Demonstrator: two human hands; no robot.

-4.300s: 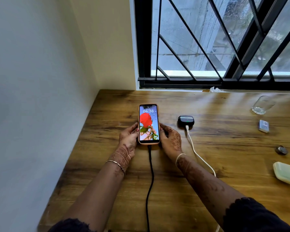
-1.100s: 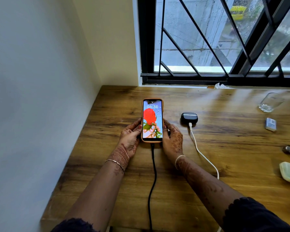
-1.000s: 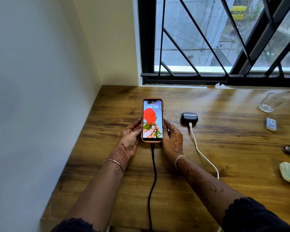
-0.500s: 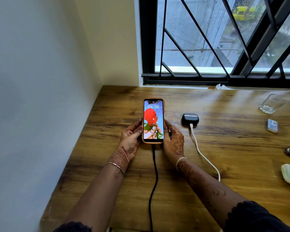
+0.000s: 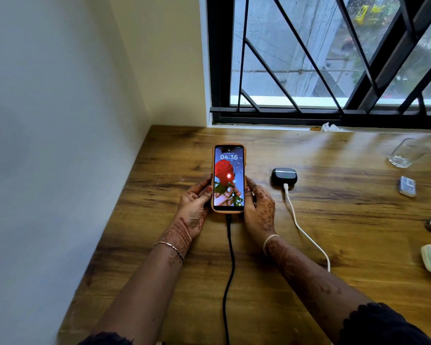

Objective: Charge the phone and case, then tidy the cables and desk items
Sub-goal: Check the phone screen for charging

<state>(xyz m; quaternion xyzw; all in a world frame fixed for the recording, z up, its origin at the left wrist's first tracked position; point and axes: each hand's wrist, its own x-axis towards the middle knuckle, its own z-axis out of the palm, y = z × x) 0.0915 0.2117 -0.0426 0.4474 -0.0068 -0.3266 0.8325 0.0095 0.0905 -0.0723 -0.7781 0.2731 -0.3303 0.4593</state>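
From the bottom edge the black cable [image 5: 230,265] runs up the desk [image 5: 346,220] into the phone's [image 5: 229,179] lower end at mid-frame. My left hand [image 5: 194,205] and right hand [image 5: 260,207] curl round its 2 long sides, gripping it with the lit screen facing up. Right of centre, the case [image 5: 283,175] has the white cable [image 5: 299,225] plugged in. A glass [image 5: 406,153] stands at the far right.

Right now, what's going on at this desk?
A person grips the phone by its side edges, left hand on one side and right hand on the other. Its screen is lit, and a black cable is plugged into its near end. Beside it on the desk sits a black case with a white cable plugged in. A glass and other small items lie to the right, not yet tidied.
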